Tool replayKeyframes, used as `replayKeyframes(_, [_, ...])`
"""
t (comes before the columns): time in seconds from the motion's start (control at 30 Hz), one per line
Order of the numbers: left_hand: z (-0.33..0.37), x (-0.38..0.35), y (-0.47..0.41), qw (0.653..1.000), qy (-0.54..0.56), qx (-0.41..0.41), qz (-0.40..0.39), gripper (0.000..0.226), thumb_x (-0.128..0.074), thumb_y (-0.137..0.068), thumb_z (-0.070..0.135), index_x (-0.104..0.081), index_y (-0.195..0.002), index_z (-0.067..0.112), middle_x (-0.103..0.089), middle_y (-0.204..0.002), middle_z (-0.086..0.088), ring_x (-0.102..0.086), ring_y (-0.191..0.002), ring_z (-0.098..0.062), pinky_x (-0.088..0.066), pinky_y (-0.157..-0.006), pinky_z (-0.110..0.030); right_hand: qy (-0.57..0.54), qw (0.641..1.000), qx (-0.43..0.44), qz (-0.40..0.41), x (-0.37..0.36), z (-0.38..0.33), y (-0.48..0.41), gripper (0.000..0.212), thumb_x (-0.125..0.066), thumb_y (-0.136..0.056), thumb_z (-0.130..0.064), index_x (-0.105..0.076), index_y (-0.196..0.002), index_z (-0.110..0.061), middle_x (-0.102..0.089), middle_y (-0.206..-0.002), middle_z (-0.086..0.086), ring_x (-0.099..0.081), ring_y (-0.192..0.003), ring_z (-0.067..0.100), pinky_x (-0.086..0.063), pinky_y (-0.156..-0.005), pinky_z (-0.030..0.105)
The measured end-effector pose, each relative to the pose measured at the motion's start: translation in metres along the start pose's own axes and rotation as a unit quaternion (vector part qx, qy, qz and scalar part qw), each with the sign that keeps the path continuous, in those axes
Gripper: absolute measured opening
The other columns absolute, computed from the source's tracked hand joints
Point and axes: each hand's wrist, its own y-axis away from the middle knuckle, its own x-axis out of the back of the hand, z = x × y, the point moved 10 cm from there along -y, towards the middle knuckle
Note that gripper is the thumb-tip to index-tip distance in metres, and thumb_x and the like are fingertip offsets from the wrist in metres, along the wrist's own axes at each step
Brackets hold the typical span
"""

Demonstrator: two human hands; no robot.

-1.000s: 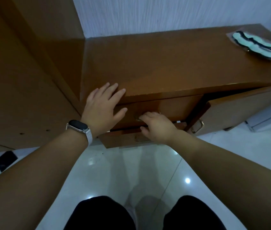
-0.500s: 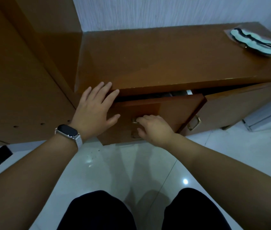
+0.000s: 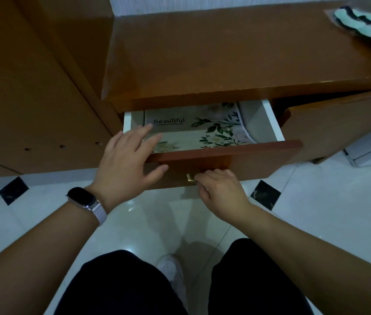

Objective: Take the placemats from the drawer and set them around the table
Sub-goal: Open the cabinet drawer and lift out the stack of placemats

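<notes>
While drawer (image 3: 248, 155) stands partly out, floral placemats (image 3: 202, 133) lie flat inside | left hand (image 3: 125, 164) spread, empty, over front edge | right hand (image 3: 220, 192) pinching handle (image 3: 190, 177) | risk: mats' far ends, tucked under cabinet top, may snag if lifted.

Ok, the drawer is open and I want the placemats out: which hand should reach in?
Left, probably. The left hand is open, fingers over the drawer by the placemats; the right hand grips the handle.

The open drawer (image 3: 273, 123) holds floral placemats (image 3: 211, 133). On the tabletop (image 3: 202, 53), a mint-and-black item (image 3: 366, 25) lies at two o'clock.
</notes>
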Motion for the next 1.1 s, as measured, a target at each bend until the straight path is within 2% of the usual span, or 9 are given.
replayKeyframes(0.23, [0.022,0.002,0.032,0.999,0.021,-0.024,-0.01,0.06,-0.054,-0.087,0.053,-0.052,-0.135,0.016,-0.047,-0.144,-0.01,-0.046,-0.129,-0.03,-0.037,-0.1,-0.046,-0.001,1.0,-0.015,-0.027,0.003,-0.011,0.036,0.02,-0.055,-0.083,-0.019,-0.071,-0.095,-0.019,-0.066,-0.076,-0.003,-0.058,-0.07,0.023,-0.043,-0.067,0.035])
replayKeyframes(0.5, [0.03,0.002,0.048,0.998,0.032,-0.014,-0.046,0.063,-0.049,-0.086,0.057,-0.052,-0.136,0.02,-0.047,-0.145,-0.006,-0.045,-0.13,-0.026,-0.039,-0.096,-0.042,0.004,0.998,-0.011,-0.066,0.008,-0.021,0.056,0.023,-0.053,-0.084,-0.025,-0.07,-0.097,-0.019,-0.068,-0.08,-0.002,-0.06,-0.075,0.024,-0.047,-0.072,0.037])
replayKeyframes(0.67, [0.038,0.007,0.055,0.998,0.022,-0.036,-0.053,0.063,-0.053,-0.084,0.056,-0.054,-0.134,0.019,-0.049,-0.143,-0.008,-0.047,-0.127,-0.027,-0.038,-0.096,-0.042,-0.007,0.997,-0.003,-0.078,0.011,-0.028,0.068,0.026,-0.052,-0.084,-0.027,-0.071,-0.098,-0.019,-0.069,-0.083,-0.001,-0.061,-0.076,0.024,-0.049,-0.071,0.036])
replayKeyframes(0.8, [0.036,0.022,0.049,0.999,0.04,-0.027,-0.022,0.063,-0.056,-0.082,0.056,-0.057,-0.132,0.019,-0.051,-0.141,-0.006,-0.05,-0.125,-0.027,-0.036,-0.095,-0.041,-0.03,0.998,0.057,-0.027,0.053,-0.053,0.065,0.015,-0.057,-0.085,-0.02,-0.069,-0.087,-0.013,-0.067,-0.086,0.002,-0.06,-0.077,0.026,-0.051,-0.064,0.039])
replayKeyframes(0.87, [0.034,0.029,0.039,0.999,0.045,-0.017,-0.008,0.062,-0.054,-0.083,0.057,-0.057,-0.133,0.019,-0.052,-0.14,-0.005,-0.049,-0.123,-0.026,-0.036,-0.093,-0.04,-0.056,0.995,0.079,0.022,0.092,-0.067,0.055,0.017,-0.057,-0.087,-0.02,-0.071,-0.091,-0.011,-0.068,-0.091,0.003,-0.063,-0.082,0.026,-0.052,-0.068,0.039])
replayKeyframes(0.93, [0.033,0.034,0.025,0.999,0.041,-0.007,0.002,0.061,-0.052,-0.085,0.056,-0.056,-0.133,0.019,-0.053,-0.139,-0.005,-0.049,-0.123,-0.025,-0.037,-0.092,-0.04,-0.076,0.993,0.066,0.053,0.125,-0.064,0.04,0.022,-0.056,-0.088,-0.025,-0.071,-0.097,-0.012,-0.069,-0.095,0.003,-0.063,-0.089,0.024,-0.052,-0.074,0.036])
replayKeyframes(1.0, [0.034,0.036,0.011,0.999,0.042,-0.001,0.005,0.06,-0.052,-0.086,0.055,-0.054,-0.134,0.02,-0.052,-0.14,-0.005,-0.049,-0.124,-0.026,-0.04,-0.093,-0.042,-0.084,0.995,0.021,0.045,0.142,-0.045,0.02,0.028,-0.053,-0.09,-0.031,-0.069,-0.106,-0.016,-0.068,-0.102,-0.001,-0.06,-0.098,0.017,-0.051,-0.082,0.033])
replayKeyframes(1.1, [0.037,0.031,-0.004,0.999,0.044,-0.002,-0.006,0.06,-0.051,-0.087,0.055,-0.052,-0.136,0.02,-0.05,-0.142,-0.005,-0.047,-0.126,-0.025,-0.043,-0.095,-0.045,-0.068,0.997,-0.034,0.014,0.143,-0.005,-0.003,0.033,-0.058,-0.093,-0.033,-0.063,-0.122,-0.018,-0.064,-0.116,-0.002,-0.056,-0.107,0.014,-0.05,-0.088,0.034])
